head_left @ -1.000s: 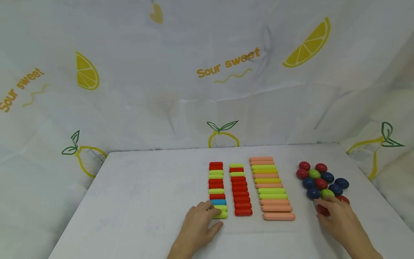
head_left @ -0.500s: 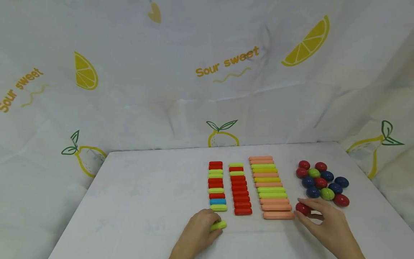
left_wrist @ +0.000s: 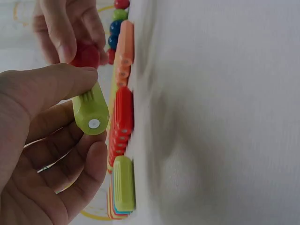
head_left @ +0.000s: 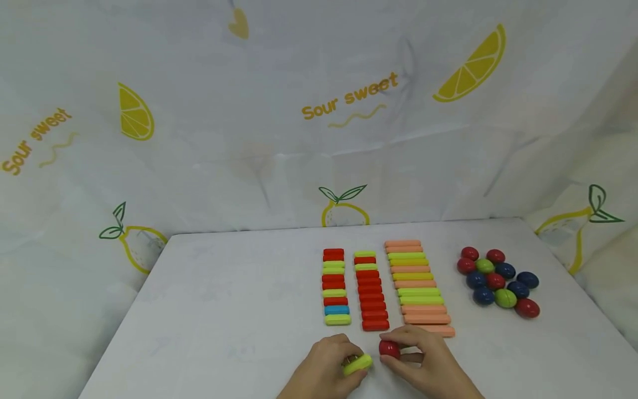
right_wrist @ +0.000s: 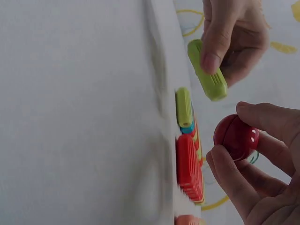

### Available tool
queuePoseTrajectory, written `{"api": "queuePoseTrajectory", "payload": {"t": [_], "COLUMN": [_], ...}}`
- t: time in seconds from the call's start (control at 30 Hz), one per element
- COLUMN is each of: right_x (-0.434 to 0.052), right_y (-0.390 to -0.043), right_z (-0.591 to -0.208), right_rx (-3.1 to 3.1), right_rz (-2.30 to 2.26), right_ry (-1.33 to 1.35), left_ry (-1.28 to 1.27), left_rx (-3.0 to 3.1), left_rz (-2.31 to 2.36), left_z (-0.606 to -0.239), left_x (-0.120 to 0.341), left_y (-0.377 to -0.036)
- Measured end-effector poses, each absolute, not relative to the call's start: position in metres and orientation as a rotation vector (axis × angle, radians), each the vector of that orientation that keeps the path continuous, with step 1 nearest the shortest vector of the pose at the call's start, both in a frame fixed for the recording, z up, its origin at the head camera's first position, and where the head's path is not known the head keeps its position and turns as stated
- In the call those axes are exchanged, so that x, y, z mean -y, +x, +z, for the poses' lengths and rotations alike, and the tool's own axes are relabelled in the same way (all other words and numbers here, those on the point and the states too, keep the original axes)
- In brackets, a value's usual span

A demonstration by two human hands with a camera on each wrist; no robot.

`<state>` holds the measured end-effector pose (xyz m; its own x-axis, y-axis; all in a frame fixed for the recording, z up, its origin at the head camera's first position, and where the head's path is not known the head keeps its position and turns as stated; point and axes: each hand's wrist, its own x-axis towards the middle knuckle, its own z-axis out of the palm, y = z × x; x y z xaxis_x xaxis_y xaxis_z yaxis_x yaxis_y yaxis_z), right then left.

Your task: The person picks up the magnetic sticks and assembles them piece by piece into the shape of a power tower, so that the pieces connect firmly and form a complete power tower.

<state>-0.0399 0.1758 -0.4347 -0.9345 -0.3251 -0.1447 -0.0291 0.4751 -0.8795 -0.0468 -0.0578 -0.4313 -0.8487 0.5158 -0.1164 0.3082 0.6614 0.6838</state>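
Note:
Just in front of the block rows, my left hand [head_left: 326, 367] pinches a short lime-green ridged stick [head_left: 358, 364] between thumb and fingers. A small silvery disc shows in the stick's end in the left wrist view. My right hand [head_left: 430, 359] holds a glossy dark red ball [head_left: 389, 349] by its fingertips. A thin seam runs round the ball in the right wrist view. The stick and the ball are held close together, with a small gap between them. Behind the hands, one lime-green stick [head_left: 338, 320] lies at the near end of the left row.
Short red, green and blue sticks lie in two rows, including a near red stick [head_left: 375, 325]. Longer sticks form a third row, partly behind my right hand, with an orange stick [head_left: 426, 319]. Several red, blue and green balls, such as a red ball [head_left: 527, 308], cluster at right.
My left hand has taken the nearest green stick from the left row and lifted it rightward. My right hand has carried a red ball left from the cluster. Both hands are now closer together.

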Motion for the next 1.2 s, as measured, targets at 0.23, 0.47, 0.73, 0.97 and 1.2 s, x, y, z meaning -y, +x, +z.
{"api": "queuePoseTrajectory", "payload": {"t": [0.23, 0.47, 0.73, 0.97, 1.2], "right_x": [-0.166, -0.167, -0.217, -0.278, -0.296], "right_y": [-0.038, -0.037, -0.055, -0.081, -0.092], "right_z": [-0.442, -0.44, -0.424, -0.438, -0.444], "right_rx": [-2.33, -2.258, -3.028, -3.42, -3.277], "right_rz": [-1.501, -1.476, -1.109, -0.753, -0.56], "right_ry": [-0.48, -0.532, -0.13, 0.044, 0.117], "left_ry": [0.616, 0.583, 0.355, 0.397, 0.484], "left_rx": [-2.433, -2.196, -2.05, -2.125, -2.316], "left_rz": [1.104, 1.388, 1.592, 1.53, 1.222], "left_z": [-0.437, -0.449, -0.451, -0.449, -0.446], "left_x": [0.055, 0.059, 0.082, 0.1, 0.104], "left_y": [-0.046, -0.044, -0.045, -0.046, -0.046]}}
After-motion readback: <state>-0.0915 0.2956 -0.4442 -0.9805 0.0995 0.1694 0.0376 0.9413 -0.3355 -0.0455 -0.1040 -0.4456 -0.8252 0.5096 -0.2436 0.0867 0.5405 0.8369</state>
